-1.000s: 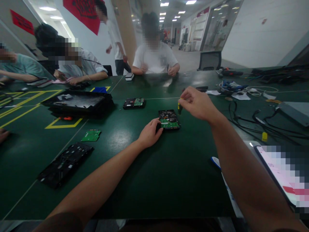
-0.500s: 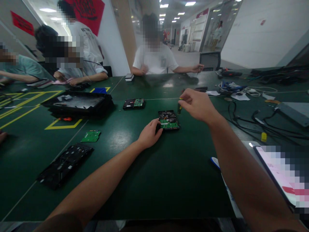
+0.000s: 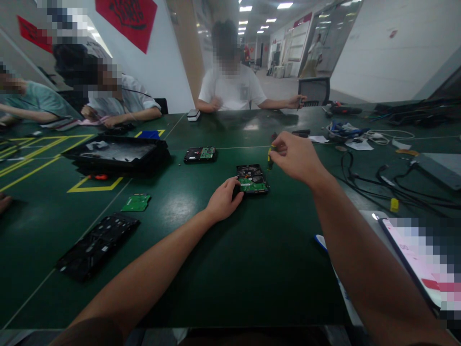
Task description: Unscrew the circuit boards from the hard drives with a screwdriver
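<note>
While the hard drive (image 3: 252,179) lay board-side up near the middle of the green table (image 3: 252,259), the left hand (image 3: 223,199) pressed against its near-left corner, fingers curled on the edge. Just beyond its right side, the right hand (image 3: 297,156) pinched a small yellow-and-black screwdriver (image 3: 269,158) upright. Farther left lay a second drive (image 3: 200,154), a black tray (image 3: 115,153) and a loose green circuit board (image 3: 136,202).

On the green table (image 3: 252,269): second hard drive (image 3: 200,154), loose green circuit board (image 3: 136,202), black tray (image 3: 115,153), black panel (image 3: 96,246), tangled cables (image 3: 382,180), phone (image 3: 418,254). Seated person in white shirt (image 3: 232,89) opposite.
</note>
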Tool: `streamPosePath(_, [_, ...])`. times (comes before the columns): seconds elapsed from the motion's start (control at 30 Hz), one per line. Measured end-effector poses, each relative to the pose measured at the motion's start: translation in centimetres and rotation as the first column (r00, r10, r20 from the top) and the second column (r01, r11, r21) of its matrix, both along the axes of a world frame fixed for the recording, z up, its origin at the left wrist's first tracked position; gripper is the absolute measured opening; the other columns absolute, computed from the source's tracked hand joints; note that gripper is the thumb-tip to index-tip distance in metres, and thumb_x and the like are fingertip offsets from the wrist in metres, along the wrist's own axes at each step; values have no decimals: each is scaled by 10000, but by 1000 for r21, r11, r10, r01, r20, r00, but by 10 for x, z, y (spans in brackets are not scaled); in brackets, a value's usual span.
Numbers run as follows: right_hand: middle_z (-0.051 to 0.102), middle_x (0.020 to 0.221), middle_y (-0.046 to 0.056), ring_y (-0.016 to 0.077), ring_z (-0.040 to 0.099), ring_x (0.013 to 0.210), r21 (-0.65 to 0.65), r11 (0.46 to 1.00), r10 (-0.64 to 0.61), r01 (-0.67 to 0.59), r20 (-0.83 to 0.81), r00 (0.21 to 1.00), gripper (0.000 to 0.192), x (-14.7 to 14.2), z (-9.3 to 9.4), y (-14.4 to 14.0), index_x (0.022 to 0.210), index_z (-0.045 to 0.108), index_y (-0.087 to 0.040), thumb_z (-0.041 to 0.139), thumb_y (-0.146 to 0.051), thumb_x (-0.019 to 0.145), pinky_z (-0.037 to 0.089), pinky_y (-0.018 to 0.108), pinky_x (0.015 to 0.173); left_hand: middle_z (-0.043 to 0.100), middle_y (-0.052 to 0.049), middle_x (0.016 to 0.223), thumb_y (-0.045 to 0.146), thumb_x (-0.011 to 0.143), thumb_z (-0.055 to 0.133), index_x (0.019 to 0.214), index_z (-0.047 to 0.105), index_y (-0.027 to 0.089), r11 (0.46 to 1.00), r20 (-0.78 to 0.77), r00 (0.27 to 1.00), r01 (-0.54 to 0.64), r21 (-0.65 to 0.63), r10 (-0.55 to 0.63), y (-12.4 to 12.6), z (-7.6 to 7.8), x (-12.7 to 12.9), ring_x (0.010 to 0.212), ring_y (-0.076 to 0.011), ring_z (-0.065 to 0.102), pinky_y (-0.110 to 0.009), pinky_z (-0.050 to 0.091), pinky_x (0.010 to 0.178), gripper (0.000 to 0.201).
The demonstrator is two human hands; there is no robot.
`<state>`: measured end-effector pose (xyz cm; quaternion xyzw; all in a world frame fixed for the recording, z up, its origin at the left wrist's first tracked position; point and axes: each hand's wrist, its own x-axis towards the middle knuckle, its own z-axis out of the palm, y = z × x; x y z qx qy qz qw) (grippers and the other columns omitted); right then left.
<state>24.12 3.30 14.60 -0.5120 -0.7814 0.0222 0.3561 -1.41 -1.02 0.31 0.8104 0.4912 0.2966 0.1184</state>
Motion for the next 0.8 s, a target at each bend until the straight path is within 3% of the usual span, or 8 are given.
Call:
streamPosePath(0.27, [788, 1008, 87, 274, 735, 911, -20, 999, 49, -48, 14, 999, 153, 1, 2, 0, 1030, 757, -226, 695, -268, 897, 579, 455, 858, 535, -137, 1552, 336, 953, 675, 1354, 555, 237, 1000, -26, 1000, 4, -4, -4, 0, -1, -1, 1411, -314, 580, -503, 500, 1183, 430])
streamPosePath(0.53, [784, 951, 84, 272, 728, 859, -8, 999, -31, 31, -15, 999, 157, 2, 1, 0, 1006, 734, -211, 746, -295, 873, 568, 438, 814, 518, -126, 1567, 306, 949, 676, 1354, 575, 241, 1000, -25, 1000, 10, -4, -10, -2, 2, -1, 1408, -308, 583, -493, 495, 1191, 422])
streamPosePath(0.8, [797, 983, 67, 280, 737, 916, -3, 1000, 7, -7, 24, 1000, 102, 3, 2, 2, 976, 758, -242, 719, -281, 890, 563, 458, 869, 515, -138, 1569, 318, 959, 663, 1359, 567, 234, 1000, -22, 1000, 20, -6, -20, -2, 1, -1, 1418, -316, 571, -511, 490, 1192, 420])
